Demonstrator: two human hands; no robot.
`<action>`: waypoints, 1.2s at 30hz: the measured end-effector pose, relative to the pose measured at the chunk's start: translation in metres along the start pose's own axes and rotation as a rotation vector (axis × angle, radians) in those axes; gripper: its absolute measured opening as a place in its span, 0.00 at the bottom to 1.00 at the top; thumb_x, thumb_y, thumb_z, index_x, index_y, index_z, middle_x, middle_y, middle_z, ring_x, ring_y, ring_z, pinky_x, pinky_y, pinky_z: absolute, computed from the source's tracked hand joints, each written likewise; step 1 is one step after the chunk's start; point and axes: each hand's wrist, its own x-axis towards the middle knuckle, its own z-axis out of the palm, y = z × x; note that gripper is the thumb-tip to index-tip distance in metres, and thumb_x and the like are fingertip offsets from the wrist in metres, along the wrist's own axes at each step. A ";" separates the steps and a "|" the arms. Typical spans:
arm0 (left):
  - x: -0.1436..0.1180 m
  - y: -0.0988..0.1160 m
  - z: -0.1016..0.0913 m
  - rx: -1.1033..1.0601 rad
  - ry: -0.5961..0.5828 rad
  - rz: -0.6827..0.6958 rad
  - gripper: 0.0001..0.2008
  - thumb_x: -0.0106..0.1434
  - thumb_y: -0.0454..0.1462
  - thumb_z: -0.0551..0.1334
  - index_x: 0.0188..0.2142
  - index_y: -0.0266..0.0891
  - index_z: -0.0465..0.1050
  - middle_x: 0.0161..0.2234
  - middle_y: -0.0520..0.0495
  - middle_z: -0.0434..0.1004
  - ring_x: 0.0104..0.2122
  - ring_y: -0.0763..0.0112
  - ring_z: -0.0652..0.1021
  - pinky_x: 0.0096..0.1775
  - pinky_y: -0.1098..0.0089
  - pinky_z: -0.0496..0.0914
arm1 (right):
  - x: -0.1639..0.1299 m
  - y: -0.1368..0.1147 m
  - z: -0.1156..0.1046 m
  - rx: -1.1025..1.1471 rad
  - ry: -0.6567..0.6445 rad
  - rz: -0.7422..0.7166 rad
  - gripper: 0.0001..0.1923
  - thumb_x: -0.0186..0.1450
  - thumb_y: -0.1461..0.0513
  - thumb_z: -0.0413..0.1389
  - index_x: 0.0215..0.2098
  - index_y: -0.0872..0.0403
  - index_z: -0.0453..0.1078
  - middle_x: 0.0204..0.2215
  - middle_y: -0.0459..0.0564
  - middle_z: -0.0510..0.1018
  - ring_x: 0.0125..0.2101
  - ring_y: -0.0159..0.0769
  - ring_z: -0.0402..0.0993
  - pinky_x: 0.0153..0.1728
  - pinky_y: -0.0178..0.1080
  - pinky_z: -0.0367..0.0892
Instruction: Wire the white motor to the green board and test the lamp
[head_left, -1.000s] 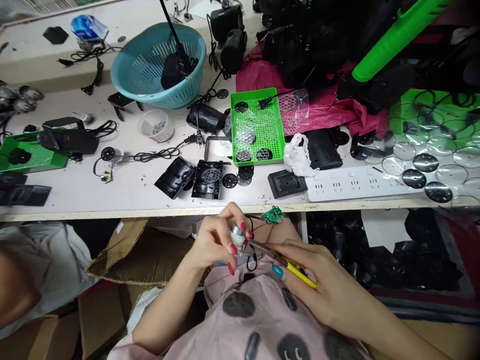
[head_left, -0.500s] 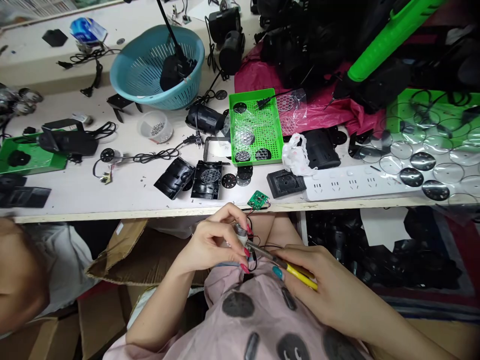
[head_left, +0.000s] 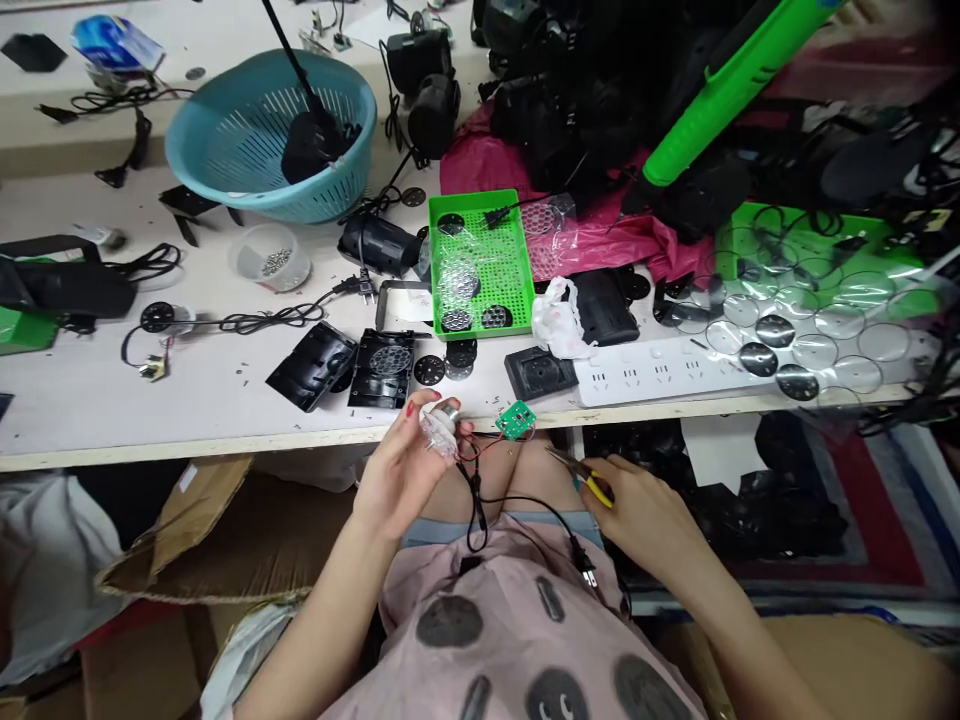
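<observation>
Head view: the left hand (head_left: 397,470) is raised just below the front edge of the workbench (head_left: 97,380), its fingers curled round a small clear-and-silver lamp part (head_left: 439,428), which sits right at the lip of the bench without resting on it. Thin red and black wires (head_left: 480,452) run from that part to a little green circuit board (head_left: 515,420), which hangs at the bench edge just to the right. A black cord (head_left: 517,505) loops down from the wires across the lap to a plug (head_left: 584,567) lying on the pink shirt.

The right hand (head_left: 645,505) is lower and to the right, well apart from the left, closed round the yellow handles of a pair of pliers (head_left: 581,475); the tips point left toward the circuit board but touch nothing. The space between the two hands is open, crossed only by the cord.

Along the bench edge, close above the hands, lie two black plastic housings (head_left: 352,360), a few dark perforated discs (head_left: 442,362), a black square socket (head_left: 540,372) and a white power strip (head_left: 675,368). Farther back stand a green tray (head_left: 487,255) and a blue basket (head_left: 247,140). Below the bench on the left, cardboard boxes (head_left: 202,540) crowd the floor.
</observation>
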 end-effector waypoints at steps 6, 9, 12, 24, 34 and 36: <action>-0.003 -0.012 0.002 -0.272 0.146 0.032 0.24 0.50 0.42 0.77 0.44 0.34 0.76 0.41 0.41 0.76 0.29 0.77 0.73 0.32 0.77 0.72 | -0.003 -0.005 0.012 0.385 0.000 -0.136 0.16 0.69 0.55 0.48 0.49 0.50 0.71 0.44 0.51 0.78 0.42 0.45 0.77 0.44 0.44 0.66; -0.003 -0.015 0.001 -0.301 0.215 0.044 0.14 0.52 0.34 0.74 0.37 0.31 0.77 0.39 0.40 0.76 0.28 0.77 0.73 0.30 0.78 0.72 | 0.001 -0.004 0.022 0.450 -0.007 -0.160 0.14 0.68 0.55 0.49 0.46 0.50 0.72 0.42 0.51 0.79 0.40 0.45 0.77 0.43 0.44 0.67; -0.001 -0.012 -0.001 -0.357 0.259 0.043 0.11 0.53 0.35 0.71 0.35 0.31 0.77 0.40 0.38 0.76 0.32 0.70 0.77 0.34 0.73 0.76 | 0.018 0.004 0.047 0.527 0.064 -0.173 0.11 0.65 0.57 0.51 0.42 0.50 0.72 0.36 0.49 0.79 0.35 0.42 0.76 0.38 0.41 0.68; -0.008 -0.007 0.003 -0.463 0.207 0.081 0.14 0.57 0.40 0.70 0.37 0.30 0.75 0.39 0.42 0.73 0.34 0.69 0.74 0.36 0.71 0.75 | 0.091 -0.018 0.136 0.531 0.420 -0.172 0.22 0.60 0.62 0.52 0.53 0.55 0.67 0.42 0.59 0.76 0.44 0.50 0.73 0.47 0.49 0.70; 0.005 -0.008 0.010 -0.348 0.355 0.041 0.19 0.70 0.44 0.56 0.32 0.30 0.75 0.32 0.43 0.76 0.27 0.72 0.75 0.27 0.74 0.73 | 0.098 -0.013 0.143 0.521 0.477 -0.171 0.18 0.62 0.59 0.50 0.47 0.56 0.71 0.38 0.58 0.79 0.40 0.48 0.75 0.43 0.46 0.70; 0.004 -0.005 0.012 -0.311 0.412 0.033 0.19 0.71 0.42 0.53 0.34 0.30 0.75 0.32 0.42 0.77 0.29 0.70 0.78 0.29 0.73 0.75 | 0.097 -0.013 0.142 0.541 0.492 -0.149 0.17 0.63 0.57 0.50 0.45 0.56 0.71 0.36 0.58 0.79 0.39 0.48 0.75 0.41 0.45 0.70</action>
